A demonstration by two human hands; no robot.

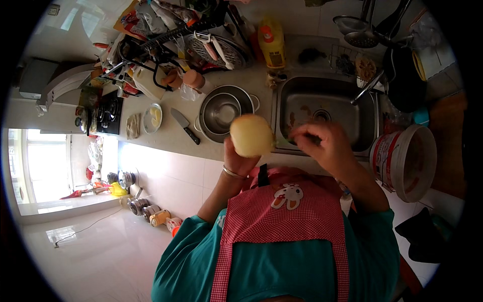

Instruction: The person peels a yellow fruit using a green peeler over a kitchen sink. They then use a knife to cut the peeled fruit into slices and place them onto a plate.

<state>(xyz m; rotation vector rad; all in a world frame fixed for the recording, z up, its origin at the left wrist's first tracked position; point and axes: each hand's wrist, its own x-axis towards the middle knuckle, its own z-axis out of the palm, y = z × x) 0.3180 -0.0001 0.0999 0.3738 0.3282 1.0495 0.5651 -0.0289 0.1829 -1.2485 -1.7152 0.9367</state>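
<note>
My left hand (241, 156) holds up a large, pale yellow, rounded vegetable (252, 136), blurred, with a brownish upper edge; it looks like a peeled potato. Over the front left of the steel sink (339, 145) is my right hand (328, 143), its fingers bent and close together. Something small and greenish shows near its fingertips, too blurred to name. Brown peelings (292, 119) lie on the sink floor beside the drain (322, 114). Behind the vegetable, a steel bowl (226, 107) sits inside a larger two-handled steel pot (246, 95) on the counter.
Left of the pot lies a kitchen knife (185, 126) with a black handle. Farther left are a plate (148, 126) with pale pieces and a folded cloth (133, 126). A yellow detergent bottle (272, 47) stands behind, a faucet (366, 88) and white bucket (417, 164) to the right.
</note>
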